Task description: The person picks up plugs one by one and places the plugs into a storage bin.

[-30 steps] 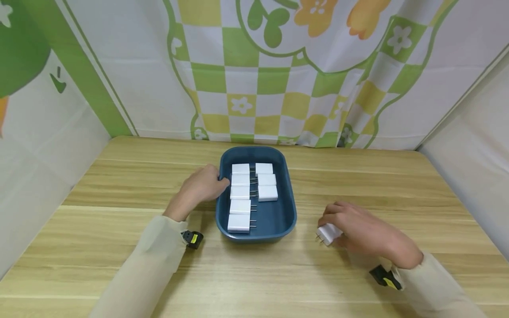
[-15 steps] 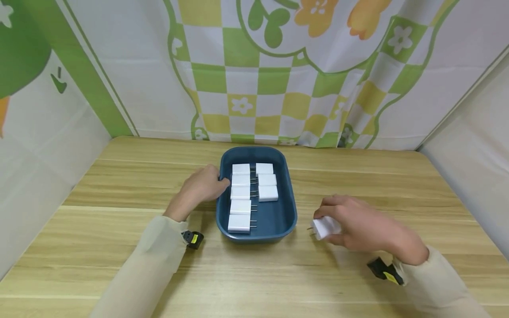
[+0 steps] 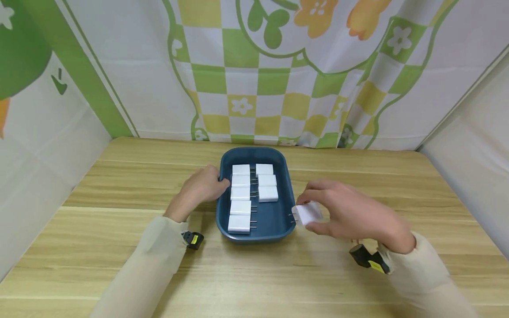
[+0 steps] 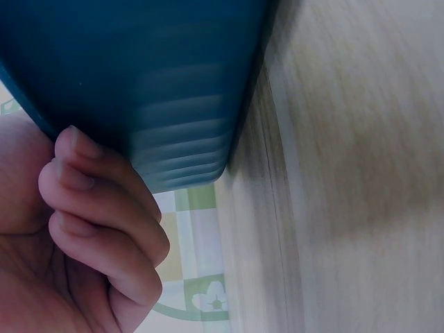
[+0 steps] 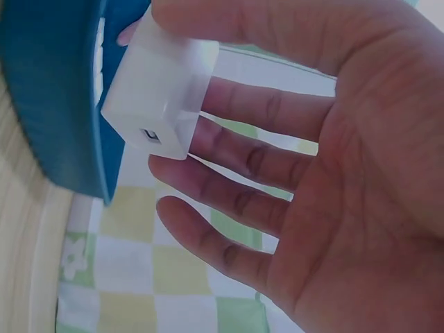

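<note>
A blue plastic bin (image 3: 274,221) stands on the table with two columns of white USB chargers inside, their metal prongs facing each other. The left column's nearest charger (image 3: 239,224) lies by the front wall; the right column (image 3: 267,193) is shorter. My left hand (image 3: 204,183) grips the bin's left rim, thumb over the edge and curled fingers against the outer wall in the left wrist view. With thumb and fingers my right hand (image 3: 346,210) pinches another white charger (image 3: 310,213) at the bin's right rim, prongs pointing left. Its USB port shows in the right wrist view.
The wooden table (image 3: 254,282) extends to both sides of the bin. Behind its back edge hangs a checkered curtain (image 3: 270,101), and white cloth walls close off the left and right. Each wrist carries a small black camera (image 3: 370,259).
My right hand has lifted the charger off the table and carried it left and away from me to the bin's right rim. The left hand and the bin have stayed put.
</note>
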{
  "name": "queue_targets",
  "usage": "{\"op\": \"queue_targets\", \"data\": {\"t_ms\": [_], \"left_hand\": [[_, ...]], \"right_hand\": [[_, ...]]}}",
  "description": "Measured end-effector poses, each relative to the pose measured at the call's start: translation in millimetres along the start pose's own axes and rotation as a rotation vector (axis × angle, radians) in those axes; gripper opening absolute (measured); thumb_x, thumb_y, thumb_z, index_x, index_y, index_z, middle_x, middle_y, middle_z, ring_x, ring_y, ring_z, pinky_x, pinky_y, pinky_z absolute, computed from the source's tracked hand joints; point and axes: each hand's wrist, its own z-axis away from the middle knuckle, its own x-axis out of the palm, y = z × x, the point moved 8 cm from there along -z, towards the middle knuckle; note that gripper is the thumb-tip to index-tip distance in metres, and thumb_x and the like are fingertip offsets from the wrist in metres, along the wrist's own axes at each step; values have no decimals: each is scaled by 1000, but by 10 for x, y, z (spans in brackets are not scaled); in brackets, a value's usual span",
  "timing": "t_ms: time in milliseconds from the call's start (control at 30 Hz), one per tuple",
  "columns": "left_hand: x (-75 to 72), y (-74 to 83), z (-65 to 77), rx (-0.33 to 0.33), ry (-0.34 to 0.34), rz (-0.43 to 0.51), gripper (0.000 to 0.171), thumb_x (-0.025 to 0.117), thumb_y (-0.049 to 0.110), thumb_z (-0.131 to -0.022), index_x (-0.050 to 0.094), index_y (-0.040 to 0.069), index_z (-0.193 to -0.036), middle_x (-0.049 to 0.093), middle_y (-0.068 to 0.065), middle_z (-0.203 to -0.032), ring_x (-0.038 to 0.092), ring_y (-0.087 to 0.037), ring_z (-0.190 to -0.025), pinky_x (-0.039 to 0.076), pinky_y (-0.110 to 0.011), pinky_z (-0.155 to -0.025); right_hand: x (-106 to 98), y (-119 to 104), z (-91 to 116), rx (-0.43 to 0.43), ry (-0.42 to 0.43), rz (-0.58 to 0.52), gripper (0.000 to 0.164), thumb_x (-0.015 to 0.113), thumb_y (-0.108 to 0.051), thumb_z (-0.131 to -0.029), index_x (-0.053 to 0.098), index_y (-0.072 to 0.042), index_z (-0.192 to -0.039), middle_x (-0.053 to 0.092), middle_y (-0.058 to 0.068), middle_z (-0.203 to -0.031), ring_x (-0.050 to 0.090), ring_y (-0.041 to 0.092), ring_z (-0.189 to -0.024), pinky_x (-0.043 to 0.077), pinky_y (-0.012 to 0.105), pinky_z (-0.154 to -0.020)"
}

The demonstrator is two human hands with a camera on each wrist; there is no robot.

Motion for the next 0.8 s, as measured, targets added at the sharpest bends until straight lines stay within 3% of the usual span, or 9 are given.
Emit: {"op": "queue_targets", "data": {"t_ms": [267,500,800], "left_hand": [[-14,5,6,9,11,-7,38,54,26,-99,47,12,-64,44,1,-56,42,-14,-48,33,-27,-46],[-30,23,12,27,22,-16,40,54,26,-98,45,13,-62,42,2,-55,41,-14,-48,32,-27,-46],[-25,10,9,17,15,-6,39,54,26,-99,46,12,-63,43,1,-55,42,-14,-47,32,-27,-46]], "right_hand": [[-49,-106,-208,-24,59,2,39,85,-23,-84,71,-12,-118,62,-2,-111,57,14,-95,51,34,-78],[-10,-147,-373,-3,49,25,40,83,-24,-86,70,-9,-122,63,1,-116,58,17,-101,51,36,-82],[203,-151,-590,43,2,86,42,80,-30,-88,70,-11,-123,63,2,-112,57,17,-93,49,34,-79]]}}
